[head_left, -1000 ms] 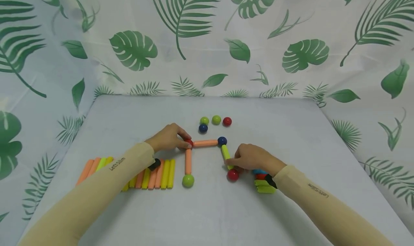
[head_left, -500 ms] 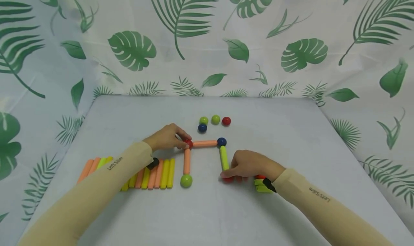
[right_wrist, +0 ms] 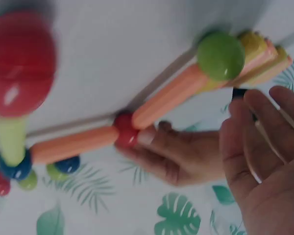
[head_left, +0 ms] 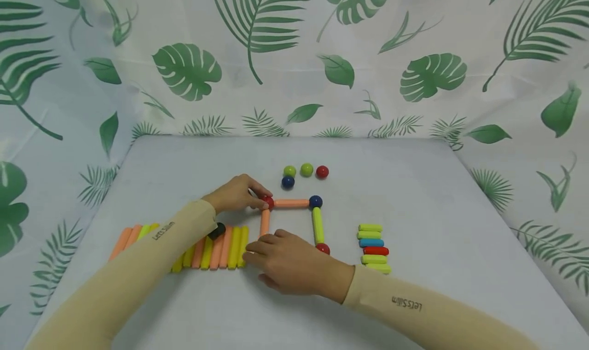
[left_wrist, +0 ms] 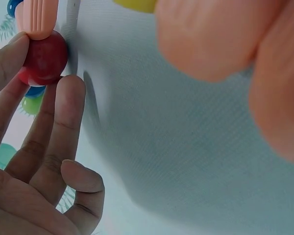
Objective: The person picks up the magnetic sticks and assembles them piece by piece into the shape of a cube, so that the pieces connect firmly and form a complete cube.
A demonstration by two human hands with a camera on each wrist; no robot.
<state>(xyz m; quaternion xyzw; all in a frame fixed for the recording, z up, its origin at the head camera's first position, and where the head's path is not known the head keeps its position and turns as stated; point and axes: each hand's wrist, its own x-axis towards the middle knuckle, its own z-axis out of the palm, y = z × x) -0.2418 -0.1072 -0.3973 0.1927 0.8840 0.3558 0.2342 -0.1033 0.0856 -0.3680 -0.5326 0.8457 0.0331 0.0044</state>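
On the white table, ball-and-stick pieces form a three-sided frame. My left hand [head_left: 236, 194] pinches its back-left red ball [left_wrist: 46, 58] between thumb and fingers. From that ball one orange stick [head_left: 292, 203] runs right to a blue ball [head_left: 315, 202]. Another orange stick [right_wrist: 169, 95] runs forward to a green ball [right_wrist: 220, 56], which my right hand hides in the head view. A lime stick [head_left: 318, 226] joins the blue ball to a second red ball [head_left: 323, 249]. Holding nothing, my right hand [head_left: 294, 263] is near the green ball, its fingers extended and apart.
Left of the frame lies a row of orange and yellow sticks [head_left: 225, 248], partly under my left forearm. Shorter lime, blue and red sticks [head_left: 374, 243] are stacked in a column at the right. Several loose balls [head_left: 307, 169] sit behind the frame.
My right hand has let go of the front-right red ball and moved left across the frame. Earlier it swung the lime stick straighter. My left hand keeps its pinch.
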